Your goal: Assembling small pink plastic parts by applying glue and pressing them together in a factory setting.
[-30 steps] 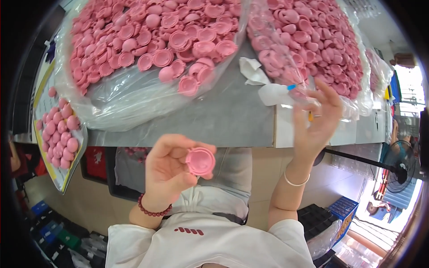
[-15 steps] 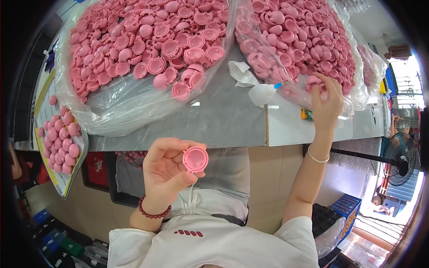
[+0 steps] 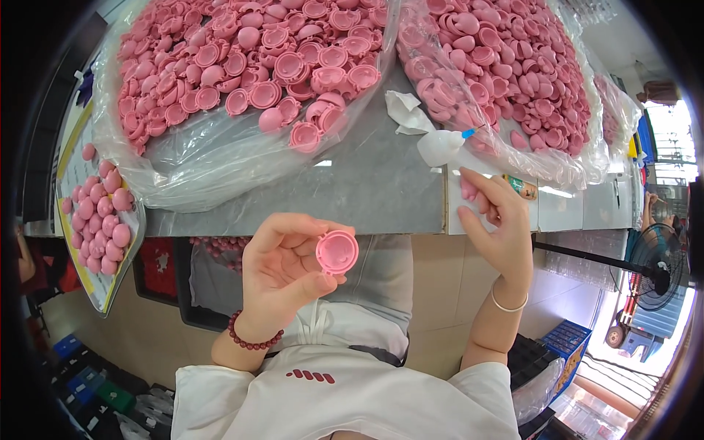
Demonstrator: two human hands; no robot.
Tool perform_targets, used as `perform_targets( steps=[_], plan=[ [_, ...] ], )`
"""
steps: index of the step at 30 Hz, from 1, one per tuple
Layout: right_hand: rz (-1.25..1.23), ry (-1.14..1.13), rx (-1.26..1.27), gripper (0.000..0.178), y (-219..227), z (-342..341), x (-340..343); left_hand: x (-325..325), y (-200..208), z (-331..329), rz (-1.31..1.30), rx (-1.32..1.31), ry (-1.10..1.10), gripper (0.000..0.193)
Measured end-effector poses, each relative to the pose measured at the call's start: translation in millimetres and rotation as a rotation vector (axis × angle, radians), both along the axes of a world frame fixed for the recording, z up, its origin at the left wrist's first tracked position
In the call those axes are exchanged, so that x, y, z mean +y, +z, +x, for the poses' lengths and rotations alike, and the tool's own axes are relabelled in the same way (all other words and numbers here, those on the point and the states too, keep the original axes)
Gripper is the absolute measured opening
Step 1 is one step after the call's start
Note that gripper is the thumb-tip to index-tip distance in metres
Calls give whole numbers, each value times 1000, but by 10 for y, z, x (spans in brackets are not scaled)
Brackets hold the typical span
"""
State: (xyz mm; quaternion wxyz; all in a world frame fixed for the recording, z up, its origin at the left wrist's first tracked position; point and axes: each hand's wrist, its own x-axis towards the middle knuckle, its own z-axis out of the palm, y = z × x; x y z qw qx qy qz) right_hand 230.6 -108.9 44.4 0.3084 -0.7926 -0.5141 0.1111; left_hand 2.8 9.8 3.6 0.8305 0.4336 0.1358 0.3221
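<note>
Between the thumb and fingers of my left hand (image 3: 279, 268) is a round pink plastic half shell (image 3: 338, 252), its hollow side turned up toward me, with small tabs on its rim. My right hand (image 3: 503, 227) is over the table's front edge, fingers curled around a small pink piece (image 3: 468, 190) that is partly hidden. A large pile of rimmed pink half shells (image 3: 265, 94) lies in an open clear plastic bag at the left. Smoother pink pieces (image 3: 506, 66) fill a second bag at the right.
A white squeeze bottle (image 3: 440, 149) with a blue tip lies beside crumpled white tissue (image 3: 405, 114) between the bags. A small green-and-tan container (image 3: 523, 188) is near my right hand. Several pink balls (image 3: 95, 220) sit on a board at the left. A fan (image 3: 658, 265) stands at the right.
My right hand has come back from the right bag toward me and to the left, carrying the small pink piece. My left hand has shifted slightly right and up with the half shell.
</note>
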Motion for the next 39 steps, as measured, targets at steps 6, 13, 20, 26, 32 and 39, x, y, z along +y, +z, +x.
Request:
perform_targets(
  steps=[6,13,20,26,32,39],
  plan=[
    [26,200,-356,37,0,223,-30,44,-63,-67,-11,-68,-90,42],
    [76,100,-25,26,3,-74,37,-47,-31,18,70,105,-10,44],
    [374,341,205,39,-171,-684,119,-113,-45,37,312,110,-72,38],
    [350,361,163,39,-224,-674,77,-91,-34,39,371,183,-89,37],
    [332,341,84,40,-187,-714,78,-84,-40,31,360,191,-129,37],
    [418,267,6,35,-297,-904,65,-68,-32,28,211,168,-153,44]
  ],
)
